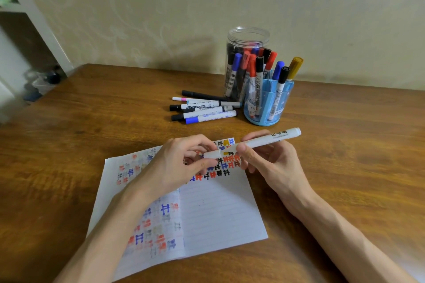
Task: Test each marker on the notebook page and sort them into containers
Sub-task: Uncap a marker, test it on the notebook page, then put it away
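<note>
Above the notebook [218, 213], white marker [259, 142], left hand [179, 165] fingers pinching its hidden end, right hand [273, 161] fingers pinching barrel

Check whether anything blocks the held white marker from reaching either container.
Nothing visible blocks the blue holder: only bare table lies between it and the white marker gripped by left hand and right hand. The clear jar stands behind the holder and its upright markers, but its mouth is open.

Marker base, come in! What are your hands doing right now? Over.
Left hand pinches the white marker at one end, right hand holds its barrel. Marker held above the notebook page. Nothing in the way.
</note>
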### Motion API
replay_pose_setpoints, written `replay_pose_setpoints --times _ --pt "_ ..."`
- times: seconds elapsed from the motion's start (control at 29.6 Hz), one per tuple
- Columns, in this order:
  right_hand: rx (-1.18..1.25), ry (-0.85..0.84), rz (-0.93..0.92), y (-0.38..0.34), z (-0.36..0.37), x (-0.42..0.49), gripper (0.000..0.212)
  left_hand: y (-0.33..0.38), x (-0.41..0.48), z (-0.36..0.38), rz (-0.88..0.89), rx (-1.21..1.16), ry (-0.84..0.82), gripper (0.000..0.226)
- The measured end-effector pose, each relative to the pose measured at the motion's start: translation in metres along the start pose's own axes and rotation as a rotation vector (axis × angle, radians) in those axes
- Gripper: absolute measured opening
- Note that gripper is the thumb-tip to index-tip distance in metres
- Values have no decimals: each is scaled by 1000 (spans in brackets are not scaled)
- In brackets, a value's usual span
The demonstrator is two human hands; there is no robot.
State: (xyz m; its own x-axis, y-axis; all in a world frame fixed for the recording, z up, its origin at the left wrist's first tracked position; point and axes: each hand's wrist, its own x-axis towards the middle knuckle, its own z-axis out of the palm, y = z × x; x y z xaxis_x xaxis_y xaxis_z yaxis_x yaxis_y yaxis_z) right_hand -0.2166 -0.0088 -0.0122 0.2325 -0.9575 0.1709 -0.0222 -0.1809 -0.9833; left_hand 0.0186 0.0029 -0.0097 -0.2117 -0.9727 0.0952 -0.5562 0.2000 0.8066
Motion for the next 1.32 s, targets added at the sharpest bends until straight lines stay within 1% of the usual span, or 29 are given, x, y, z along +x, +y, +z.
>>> replay_pose_setpoints --times 0.2,0.37,0.51,0.67,0.78,0.91,1.01,1.15,1.25,1.32 --pt "-14 -55 -2 1 4 1 20 1 -3 -2 41 4 29 20" --pt "-43 -74 -13 2 6 -3 23 1 -6 -2 77 -3 18 23" --pt "-13 -41 1 1 5 -3 21 2 -5 -1 112 -14 56 32" --pt "89 -6 -28 1 11 -5 16 6 -6 3 144 -104 95 25" --pt "118 1 -55 2 11 -3 19 9 -5 5 192 -90 122 25" --pt "112 1 -90 4 14 -2 16 7 -4 8 162 -82 145 28" --pt "77 -7 -106 5 11 -2 16 9 -3 9 137 -95 116 26" --pt "69 -29 -46 3 10 3 20 10 1 1 78 -65 48 18" --pt "120 -6 68 0 9 4 32 13 -1 -10 54 -121 80 18" --pt "152 28 101 -2 3 3 34 15 -2 -15 36 -185 118 20"
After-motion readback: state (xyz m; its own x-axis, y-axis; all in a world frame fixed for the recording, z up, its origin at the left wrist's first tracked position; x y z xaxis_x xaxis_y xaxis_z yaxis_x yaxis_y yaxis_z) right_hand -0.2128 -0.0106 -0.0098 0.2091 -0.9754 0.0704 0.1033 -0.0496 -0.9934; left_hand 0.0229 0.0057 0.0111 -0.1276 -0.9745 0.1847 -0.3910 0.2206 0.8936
